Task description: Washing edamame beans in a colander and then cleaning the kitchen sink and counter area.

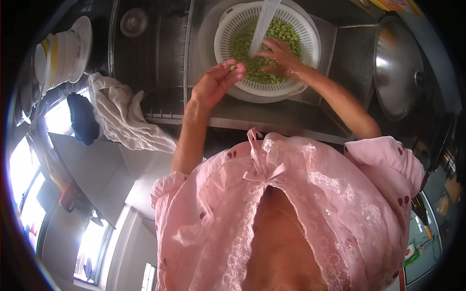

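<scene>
A white plastic colander (314, 43) sits in a larger pale basin (208, 69) in the metal sink, holding many shelled green beans (269, 77). A stream of water (263, 27) falls into it. My left hand (220, 79) is palm up at the colander's near left edge, with one pale green bean (233, 68) between thumb and fingertips. My right hand (282, 58) reaches into the colander with fingers spread over the beans, beside the stream; whether it holds any bean cannot be seen.
A domed metal lid (397, 69) stands right of the sink. To the left are a round metal drain strainer (134, 22), a wire rack edge (185, 54), a crumpled white towel (122, 112), a dark cloth (83, 119) and stacked bowls and plates (65, 54).
</scene>
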`<move>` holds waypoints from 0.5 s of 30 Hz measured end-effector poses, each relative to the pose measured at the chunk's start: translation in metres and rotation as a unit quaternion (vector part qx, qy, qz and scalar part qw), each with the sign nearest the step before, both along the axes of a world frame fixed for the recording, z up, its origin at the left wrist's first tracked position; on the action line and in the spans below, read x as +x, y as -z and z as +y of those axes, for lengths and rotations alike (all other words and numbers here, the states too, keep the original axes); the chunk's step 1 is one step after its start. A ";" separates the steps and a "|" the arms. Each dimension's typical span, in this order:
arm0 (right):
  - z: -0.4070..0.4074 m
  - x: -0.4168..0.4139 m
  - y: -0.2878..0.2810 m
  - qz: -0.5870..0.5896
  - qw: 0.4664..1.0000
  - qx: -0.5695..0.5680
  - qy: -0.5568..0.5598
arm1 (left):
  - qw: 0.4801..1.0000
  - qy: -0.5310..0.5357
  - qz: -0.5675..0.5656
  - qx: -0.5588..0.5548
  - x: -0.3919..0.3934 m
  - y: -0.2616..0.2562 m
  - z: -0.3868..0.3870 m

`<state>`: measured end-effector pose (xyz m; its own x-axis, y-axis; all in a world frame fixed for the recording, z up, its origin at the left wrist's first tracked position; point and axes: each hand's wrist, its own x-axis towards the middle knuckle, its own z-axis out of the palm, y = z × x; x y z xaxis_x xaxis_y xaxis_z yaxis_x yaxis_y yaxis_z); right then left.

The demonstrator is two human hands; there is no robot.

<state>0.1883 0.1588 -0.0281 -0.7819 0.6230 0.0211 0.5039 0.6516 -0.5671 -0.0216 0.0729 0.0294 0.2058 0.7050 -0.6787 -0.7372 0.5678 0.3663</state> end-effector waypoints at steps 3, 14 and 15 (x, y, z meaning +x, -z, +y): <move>-0.004 -0.006 -0.030 0.125 0.936 -0.299 0.137 | 1.000 0.021 0.019 0.009 0.003 0.000 0.002; -0.022 -0.035 -0.064 0.162 0.969 -0.171 0.068 | 0.990 0.044 0.134 0.011 0.029 0.000 0.003; -0.023 -0.034 -0.064 0.163 0.971 -0.160 0.063 | 0.985 0.042 0.164 0.017 0.032 -0.001 0.001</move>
<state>0.1541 0.1362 0.0362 -0.6833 0.7288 0.0443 0.3273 0.3599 -0.8737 0.0106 0.0743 0.0304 0.0378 0.7188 -0.6941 -0.5266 0.6047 0.5975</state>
